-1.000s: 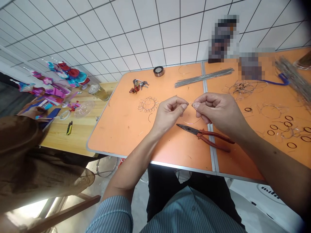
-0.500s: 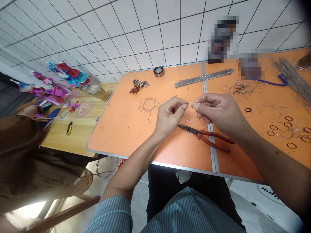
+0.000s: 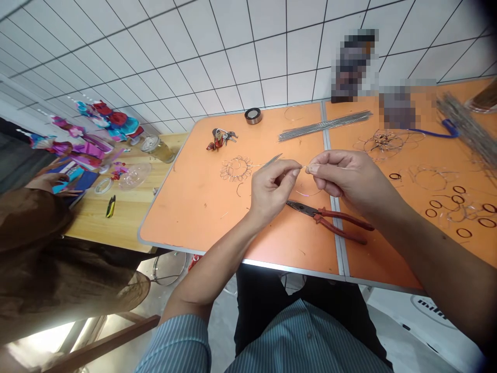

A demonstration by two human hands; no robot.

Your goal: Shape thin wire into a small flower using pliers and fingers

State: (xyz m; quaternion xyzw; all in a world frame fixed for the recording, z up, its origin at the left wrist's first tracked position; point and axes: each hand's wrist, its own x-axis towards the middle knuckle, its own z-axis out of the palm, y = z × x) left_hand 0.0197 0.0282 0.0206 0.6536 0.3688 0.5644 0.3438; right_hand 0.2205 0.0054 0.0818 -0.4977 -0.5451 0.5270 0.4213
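Both my hands are raised just above the orange table (image 3: 194, 207) and pinch the same thin wire (image 3: 303, 167) between thumb and fingers. My left hand (image 3: 272, 189) is closed on its left part, and a short metal end sticks out up and left of its fingers. My right hand (image 3: 345, 178) is closed on the right part, fingertips almost touching the left ones. Red-handled pliers (image 3: 330, 217) lie on the table right under my hands. A flower-shaped wire piece (image 3: 236, 168) lies just left of my left hand.
A bundle of straight wire rods (image 3: 324, 125), a tape roll (image 3: 253, 115) and keys (image 3: 220, 138) lie at the far side. Tangled wire (image 3: 382, 140) and several dark rings (image 3: 458, 199) are at the right. Another person (image 3: 50, 248) sits left at a wooden table with colourful decorations (image 3: 97, 129).
My left hand has turned slightly and the metal end above its fingers has swung up. The person at left has shifted a hand. The pliers have not moved.
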